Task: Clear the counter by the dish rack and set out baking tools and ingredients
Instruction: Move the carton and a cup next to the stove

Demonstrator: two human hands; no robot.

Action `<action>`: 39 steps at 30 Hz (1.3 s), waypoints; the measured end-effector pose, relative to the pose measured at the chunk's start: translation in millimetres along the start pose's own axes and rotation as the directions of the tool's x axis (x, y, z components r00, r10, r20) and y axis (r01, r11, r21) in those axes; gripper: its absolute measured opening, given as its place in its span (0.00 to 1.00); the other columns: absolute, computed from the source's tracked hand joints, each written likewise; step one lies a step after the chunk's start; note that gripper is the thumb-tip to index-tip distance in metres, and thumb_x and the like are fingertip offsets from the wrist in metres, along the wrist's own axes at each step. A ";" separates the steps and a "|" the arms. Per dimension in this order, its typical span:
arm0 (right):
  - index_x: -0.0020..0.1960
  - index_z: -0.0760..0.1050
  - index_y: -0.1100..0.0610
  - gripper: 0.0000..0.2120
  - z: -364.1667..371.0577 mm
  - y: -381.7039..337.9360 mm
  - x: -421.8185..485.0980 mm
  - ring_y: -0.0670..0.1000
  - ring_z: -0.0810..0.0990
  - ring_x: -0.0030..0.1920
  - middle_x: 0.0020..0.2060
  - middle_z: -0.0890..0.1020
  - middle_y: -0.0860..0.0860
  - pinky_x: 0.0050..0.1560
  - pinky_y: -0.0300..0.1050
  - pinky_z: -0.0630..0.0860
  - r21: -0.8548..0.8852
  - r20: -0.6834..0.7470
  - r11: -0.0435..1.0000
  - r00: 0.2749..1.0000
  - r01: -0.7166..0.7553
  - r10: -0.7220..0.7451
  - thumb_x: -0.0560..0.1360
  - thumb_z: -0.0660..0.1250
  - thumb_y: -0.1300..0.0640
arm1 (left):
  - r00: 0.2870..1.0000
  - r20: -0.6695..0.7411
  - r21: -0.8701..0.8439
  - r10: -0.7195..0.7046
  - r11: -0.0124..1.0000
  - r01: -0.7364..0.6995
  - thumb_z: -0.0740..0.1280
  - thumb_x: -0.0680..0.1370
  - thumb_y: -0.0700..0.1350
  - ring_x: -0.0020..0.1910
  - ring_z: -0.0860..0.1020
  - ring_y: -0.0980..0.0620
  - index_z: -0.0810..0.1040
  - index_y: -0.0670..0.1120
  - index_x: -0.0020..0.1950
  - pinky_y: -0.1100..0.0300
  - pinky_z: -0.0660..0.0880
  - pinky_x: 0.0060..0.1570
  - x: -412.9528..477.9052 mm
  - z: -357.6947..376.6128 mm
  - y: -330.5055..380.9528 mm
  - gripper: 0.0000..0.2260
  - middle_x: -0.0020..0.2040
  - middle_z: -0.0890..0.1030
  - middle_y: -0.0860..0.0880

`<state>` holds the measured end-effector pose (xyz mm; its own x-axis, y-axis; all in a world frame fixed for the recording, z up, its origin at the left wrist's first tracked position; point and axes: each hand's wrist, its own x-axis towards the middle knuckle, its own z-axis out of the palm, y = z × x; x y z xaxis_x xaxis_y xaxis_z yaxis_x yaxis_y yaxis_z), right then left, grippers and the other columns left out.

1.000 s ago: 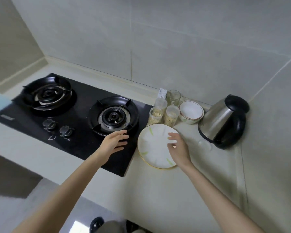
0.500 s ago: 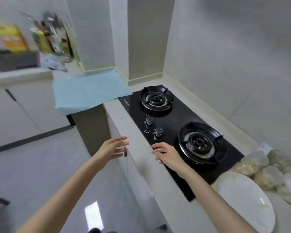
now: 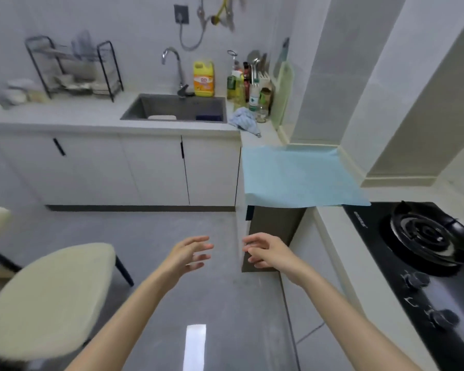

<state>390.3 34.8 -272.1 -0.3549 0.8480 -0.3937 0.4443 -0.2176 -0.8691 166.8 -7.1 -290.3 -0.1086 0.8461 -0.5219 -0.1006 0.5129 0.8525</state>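
Left hand (image 3: pixel 188 254), right hand (image 3: pixel 268 254): 6 o'clock, empty, fingers loosely spread above floor (image 3: pixel 145 236).
Dish rack (image 3: pixel 73 68): 10 o'clock, on surface (image 3: pixel 91 113).
Sink (image 3: pixel 172 108): 11 o'clock.
Blue mat (image 3: pixel 298 178): 3 o'clock.
Stove (image 3: pixel 426 250): 4 o'clock.
Chair (image 3: pixel 46 295): 8 o'clock.

The view is swinging leftward: the plate, jars, bowls and kettle seen a second ago are no longer showing, and the hob (image 3: pixel 423 253) is now sitting at the right edge of the frame with only one burner in view. The right hand (image 3: pixel 268 254), which was touching the plate, is now hovering over the floor (image 3: pixel 172 226) at lower centre, fingers loosely spread and holding nothing. The left hand (image 3: pixel 188 254) is hanging just beside it, off the hob. The blue mat (image 3: pixel 298 178) is now lying at centre right, while the sink (image 3: pixel 177 108), the dish rack (image 3: pixel 75 68) at upper left and a cream stool (image 3: pixel 48 298) at lower left are coming into view.
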 end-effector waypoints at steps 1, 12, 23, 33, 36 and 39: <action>0.59 0.76 0.52 0.11 11.7 -13.4 17.6 0.48 0.81 0.44 0.52 0.82 0.50 0.51 0.44 0.80 0.014 0.020 1.000 1.000 0.003 -0.003 0.78 0.63 0.60 | 1.000 -0.022 -0.016 0.000 1.000 -0.001 0.65 0.78 0.41 0.49 0.82 0.48 0.77 0.47 0.60 0.57 0.77 0.51 7.5 -21.0 3.9 0.11 0.53 0.83 0.48; 0.59 0.76 0.54 0.11 100.2 -128.2 204.4 0.48 0.81 0.43 0.52 0.83 0.50 0.51 0.45 0.80 0.070 0.204 0.993 0.973 0.091 -0.103 0.78 0.64 0.60 | 0.963 -0.270 -0.157 0.002 0.987 -0.046 0.62 0.79 0.41 0.49 0.81 0.49 0.77 0.48 0.59 0.57 0.77 0.51 102.7 -184.5 54.3 0.10 0.53 0.83 0.49; 0.58 0.76 0.53 0.10 144.0 -256.9 440.5 0.49 0.80 0.42 0.52 0.82 0.51 0.50 0.44 0.78 0.061 0.363 0.991 0.922 0.117 -0.131 0.79 0.62 0.62 | 0.903 -0.430 -0.246 0.017 0.960 -0.135 0.61 0.80 0.42 0.49 0.81 0.50 0.76 0.48 0.60 0.58 0.77 0.47 259.8 -320.3 174.9 0.10 0.54 0.83 0.50; 0.59 0.76 0.53 0.11 211.2 -373.0 604.9 0.48 0.81 0.43 0.55 0.82 0.52 0.46 0.41 0.78 0.016 0.462 0.986 0.873 0.166 -0.154 0.79 0.61 0.61 | 0.836 -0.549 -0.288 -0.013 0.942 -0.174 0.61 0.80 0.42 0.50 0.81 0.51 0.77 0.49 0.60 0.57 0.76 0.51 350.5 -447.8 248.1 0.11 0.55 0.83 0.50; 0.59 0.76 0.52 0.11 242.6 -401.0 649.6 0.47 0.81 0.43 0.54 0.82 0.51 0.46 0.40 0.79 0.037 0.486 0.987 0.860 0.158 -0.156 0.79 0.62 0.60 | 0.810 -0.586 -0.296 -0.006 0.932 -0.207 0.61 0.80 0.41 0.51 0.81 0.50 0.76 0.48 0.60 0.58 0.76 0.51 379.9 -494.7 260.6 0.11 0.55 0.83 0.51; 0.59 0.76 0.52 0.11 279.7 -437.0 697.2 0.47 0.81 0.43 0.53 0.83 0.50 0.46 0.41 0.80 0.059 0.500 0.980 0.844 0.189 -0.193 0.79 0.62 0.60 | 0.758 -0.652 -0.271 0.010 0.931 -0.245 0.60 0.80 0.41 0.53 0.80 0.50 0.76 0.48 0.61 0.59 0.76 0.52 414.4 -549.5 276.7 0.11 0.54 0.82 0.51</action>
<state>-281.4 586.0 -250.7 -0.7968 0.5158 -0.3147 0.3196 -0.0822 -0.9440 -449.5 405.7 -286.8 -0.7285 0.5514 -0.4066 -0.3354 0.2304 0.9135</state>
